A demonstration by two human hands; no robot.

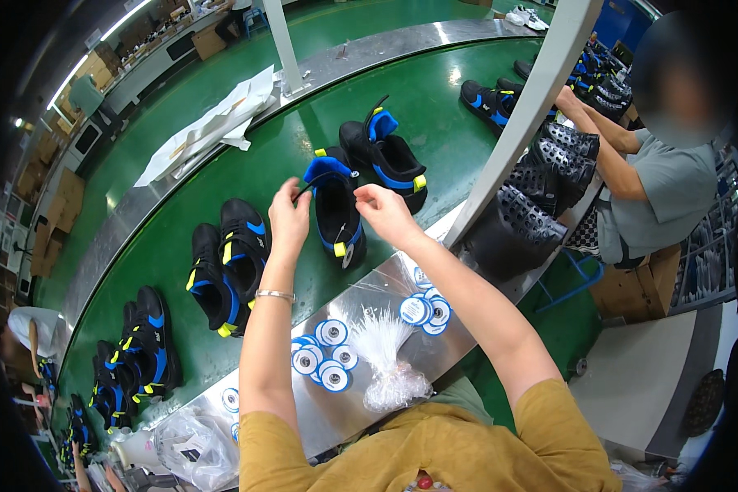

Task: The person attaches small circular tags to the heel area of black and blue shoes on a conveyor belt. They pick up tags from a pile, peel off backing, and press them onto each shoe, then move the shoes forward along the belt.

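We stood at a long green conveyor belt (435,98) that curved across the whole view, edged by a metal ledge (361,410) on our side. Pairs of black shoes with blue linings and yellow tabs lay along it: one pair (225,266) to our left, another (148,348) farther left, more (488,102) up the line. A second person in a grey shirt (664,197) sat to our right beside stacked black perforated shoes (541,184), behind a slanting white post (525,115).

The shoe (336,209) we worked on lay on the belt straight ahead, its partner (385,156) just beyond it. Our left hand (289,215) pinched a thin black strand at the blue tongue, fingers closed on it. Our right hand (385,211) was curled by the collar of that shoe, fingertips together; what it gripped, we could not tell.

On the ledge lay a bundle of clear plastic ties (385,353), with round white and blue tags (324,357) to its left and more tags (426,312) to its right.
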